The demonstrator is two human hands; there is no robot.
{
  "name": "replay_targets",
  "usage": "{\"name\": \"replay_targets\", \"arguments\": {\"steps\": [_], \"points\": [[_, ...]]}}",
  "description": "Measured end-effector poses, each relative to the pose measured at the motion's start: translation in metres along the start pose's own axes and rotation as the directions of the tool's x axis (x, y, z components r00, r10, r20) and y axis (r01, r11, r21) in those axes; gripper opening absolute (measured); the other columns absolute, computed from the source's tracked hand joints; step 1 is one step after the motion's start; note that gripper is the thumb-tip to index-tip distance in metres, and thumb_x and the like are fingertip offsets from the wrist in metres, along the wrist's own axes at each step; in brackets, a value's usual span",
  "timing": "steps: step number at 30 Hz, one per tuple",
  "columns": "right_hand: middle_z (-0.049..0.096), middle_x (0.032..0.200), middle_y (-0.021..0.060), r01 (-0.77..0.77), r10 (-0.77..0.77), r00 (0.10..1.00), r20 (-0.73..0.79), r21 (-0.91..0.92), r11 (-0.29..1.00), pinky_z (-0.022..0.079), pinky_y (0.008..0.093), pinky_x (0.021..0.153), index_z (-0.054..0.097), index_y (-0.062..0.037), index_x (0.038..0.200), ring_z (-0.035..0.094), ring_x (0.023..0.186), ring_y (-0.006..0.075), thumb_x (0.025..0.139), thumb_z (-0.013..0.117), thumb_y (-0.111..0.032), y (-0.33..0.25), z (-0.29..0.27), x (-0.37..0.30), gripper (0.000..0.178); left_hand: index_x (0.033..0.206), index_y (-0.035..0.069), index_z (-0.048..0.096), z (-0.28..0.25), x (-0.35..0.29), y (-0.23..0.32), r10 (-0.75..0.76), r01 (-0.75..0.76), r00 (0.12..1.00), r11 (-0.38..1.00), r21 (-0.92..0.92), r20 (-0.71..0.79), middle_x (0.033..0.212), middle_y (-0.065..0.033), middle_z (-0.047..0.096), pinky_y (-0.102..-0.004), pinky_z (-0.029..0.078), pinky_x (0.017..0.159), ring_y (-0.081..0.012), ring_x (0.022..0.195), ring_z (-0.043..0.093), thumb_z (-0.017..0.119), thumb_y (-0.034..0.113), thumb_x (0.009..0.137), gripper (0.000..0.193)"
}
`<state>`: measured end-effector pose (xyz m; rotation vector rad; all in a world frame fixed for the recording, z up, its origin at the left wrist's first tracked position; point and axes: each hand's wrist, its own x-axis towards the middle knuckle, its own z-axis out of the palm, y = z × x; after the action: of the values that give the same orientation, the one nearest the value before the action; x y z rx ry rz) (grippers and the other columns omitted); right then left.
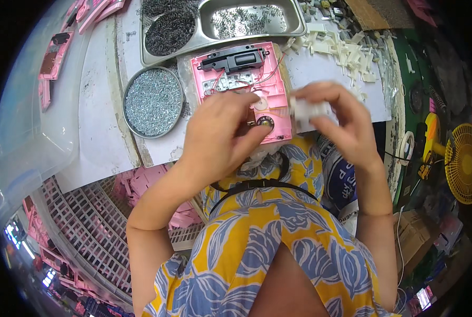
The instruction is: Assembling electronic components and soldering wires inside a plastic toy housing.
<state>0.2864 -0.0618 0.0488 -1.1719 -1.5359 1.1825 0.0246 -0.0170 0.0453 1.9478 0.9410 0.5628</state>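
A shallow pink plastic casing [283, 124] lies on the table in front of me, its inside facing up. In it sit a black module [236, 61], a metal plate [220, 83], thin red wires, a white disc [261, 103] and a small round black-rimmed part [265, 123]. My left hand [215, 127] is closed over the casing's lower left, its thumb by the round part and its fingertips by the white disc; the palm hides what lies beneath. Just right of the casing, my right hand [347, 116] grips a white plastic part [312, 109], smeared by motion.
A round tin of small silvery screws [153, 103] stands left of the casing. Behind it is a metal tray [209, 39] with dark springs and small metal pieces. White plastic parts [347, 55] lie heaped at back right. A slatted basket [88, 227] and a yellow fan [462, 164] flank me.
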Motion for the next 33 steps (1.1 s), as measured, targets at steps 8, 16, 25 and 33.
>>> {"name": "replay_targets", "arguments": {"steps": [8, 16, 25, 33], "points": [[0.064, 0.098, 0.0064, 0.221, -0.220, 0.972, 0.077, -0.612, 0.759, 0.048, 0.0382, 0.085, 0.074, -0.0067, 0.095, 0.055, 0.096, 0.0279, 0.075, 0.079, -0.012, 0.010, 0.010, 0.031, 0.021, 0.118, 0.006, 0.069, 0.013, -0.014, -0.019, 0.307, -0.290, 0.952, 0.885, 0.363, 0.011, 0.110, -0.0116, 0.062, -0.0432, 0.045, 0.085, -0.0313, 0.098, 0.059, 0.080, 0.018, 0.074, 0.047], [0.064, 0.096, 0.0078, 0.442, -0.295, 0.897, 0.330, -0.625, 0.644, 0.049, 0.0385, 0.078, 0.073, -0.0057, 0.097, 0.056, 0.093, 0.0300, 0.067, 0.080, -0.006, 0.003, 0.003, 0.054, 0.031, 0.119, 0.000, 0.067, 0.015, -0.018, -0.029, 0.323, -0.295, 0.944, 0.919, 0.261, -0.072, 0.110, -0.0139, 0.068, -0.0417, 0.052, 0.083, -0.0335, 0.093, 0.065, 0.079, 0.008, 0.073, 0.049], [0.064, 0.094, 0.0060, 0.372, -0.306, 0.928, 0.212, -0.486, 0.791, 0.049, 0.0396, 0.081, 0.072, -0.0065, 0.090, 0.057, 0.093, 0.0278, 0.073, 0.078, -0.010, 0.031, 0.008, 0.049, 0.018, 0.137, 0.001, 0.045, 0.025, -0.028, -0.040, 0.225, -0.225, 0.959, 0.974, 0.020, -0.172, 0.103, -0.0113, 0.069, -0.0421, 0.048, 0.084, -0.0300, 0.095, 0.065, 0.086, 0.021, 0.070, 0.081], [0.062, 0.093, 0.0062, 0.395, -0.254, 0.918, 0.303, -0.672, 0.626, 0.050, 0.0398, 0.081, 0.071, -0.0050, 0.088, 0.058, 0.094, 0.0285, 0.072, 0.078, -0.012, 0.002, 0.020, 0.051, 0.019, 0.137, 0.001, 0.042, 0.018, -0.026, -0.041, 0.256, -0.257, 0.963, 0.966, -0.004, -0.082, 0.113, -0.0140, 0.066, -0.0453, 0.045, 0.087, -0.0313, 0.093, 0.063, 0.087, 0.026, 0.069, 0.084]]}}
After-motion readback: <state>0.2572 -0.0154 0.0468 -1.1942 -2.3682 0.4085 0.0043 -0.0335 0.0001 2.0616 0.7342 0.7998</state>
